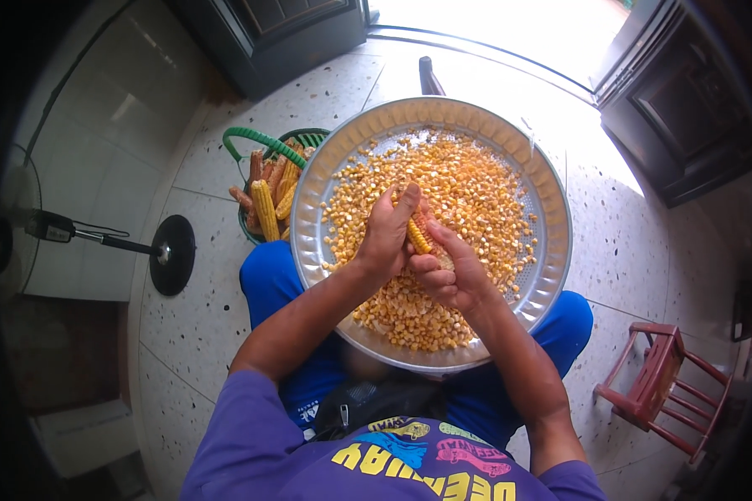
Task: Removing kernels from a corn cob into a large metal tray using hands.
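Observation:
Both hands grip one partly shelled corn cob [420, 238], with yellow kernels along one side and bare pinkish cob beside them. My left hand [388, 228] holds its upper part, thumb pointing up. On the lower end is my right hand [452, 269], its thumb pressed along the cob and its fingers curled under. Beneath them, loose corn kernels [464, 181] lie spread and heaped in a large round metal tray [554, 213] with a perforated bottom, which rests over my knees. The palms and the cob's underside are hidden.
A green plastic basket [248, 233] of corn ears and bare cobs stands at the tray's left. Further left is a pedestal fan's base [173, 255]. A small red wooden chair [652, 379] is at the lower right. Dark doors [695, 125] flank the bright doorway.

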`<state>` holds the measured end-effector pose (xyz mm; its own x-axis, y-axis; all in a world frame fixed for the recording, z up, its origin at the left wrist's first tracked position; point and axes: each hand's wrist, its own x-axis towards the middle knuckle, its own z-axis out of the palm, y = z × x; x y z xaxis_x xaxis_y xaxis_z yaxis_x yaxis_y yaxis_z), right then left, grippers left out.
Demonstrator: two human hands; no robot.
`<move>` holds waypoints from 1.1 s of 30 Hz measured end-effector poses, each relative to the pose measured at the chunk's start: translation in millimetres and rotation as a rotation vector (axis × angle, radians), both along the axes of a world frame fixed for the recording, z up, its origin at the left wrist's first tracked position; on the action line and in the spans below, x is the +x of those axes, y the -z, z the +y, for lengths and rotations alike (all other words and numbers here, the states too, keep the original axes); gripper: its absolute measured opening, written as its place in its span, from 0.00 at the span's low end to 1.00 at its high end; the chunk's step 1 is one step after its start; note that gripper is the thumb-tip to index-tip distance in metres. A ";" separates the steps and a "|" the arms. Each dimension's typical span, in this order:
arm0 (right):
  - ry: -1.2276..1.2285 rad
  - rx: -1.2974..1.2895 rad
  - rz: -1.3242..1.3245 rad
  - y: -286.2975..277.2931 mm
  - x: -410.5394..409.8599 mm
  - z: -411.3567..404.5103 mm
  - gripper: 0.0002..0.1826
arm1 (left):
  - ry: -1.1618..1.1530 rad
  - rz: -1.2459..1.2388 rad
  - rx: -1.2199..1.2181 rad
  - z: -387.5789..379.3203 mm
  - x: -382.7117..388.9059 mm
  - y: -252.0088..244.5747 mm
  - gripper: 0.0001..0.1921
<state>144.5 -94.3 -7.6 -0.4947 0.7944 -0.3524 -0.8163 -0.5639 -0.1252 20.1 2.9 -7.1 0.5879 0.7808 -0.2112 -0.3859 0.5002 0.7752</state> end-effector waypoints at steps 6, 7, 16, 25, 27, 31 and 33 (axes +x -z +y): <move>0.046 0.048 0.227 1.1 0.8 0.0 0.26 | 0.178 -0.233 -0.126 7.4 -13.7 -15.4 0.24; 0.044 0.049 0.227 -1.2 0.7 -0.7 0.26 | 0.181 -0.282 -0.208 7.0 -14.5 -19.3 0.25; 0.070 0.121 -0.397 -22.7 -4.1 -2.7 0.22 | 0.065 -0.290 -0.102 7.5 -15.6 -0.9 0.17; 0.110 0.062 -0.248 -10.9 -3.9 -2.6 0.20 | 0.143 -0.227 -0.240 9.2 -16.9 -13.3 0.28; 0.067 0.034 -0.120 -8.6 1.9 -2.7 0.21 | 0.171 -0.221 -0.106 4.0 -16.1 -25.3 0.26; 0.080 -0.017 0.038 -9.4 -0.8 -0.8 0.27 | 0.128 -0.228 0.051 -1.0 -10.9 -12.5 0.22; 0.051 0.017 -0.087 -9.2 -3.6 -1.7 0.28 | 0.102 -0.246 0.013 -3.4 -8.7 -7.1 0.19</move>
<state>140.8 -96.0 1.6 -0.4215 0.8240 -0.3786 -0.8298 -0.5189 -0.2055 11.4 -0.5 0.0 0.6960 0.7168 -0.0422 -0.5119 0.5366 0.6709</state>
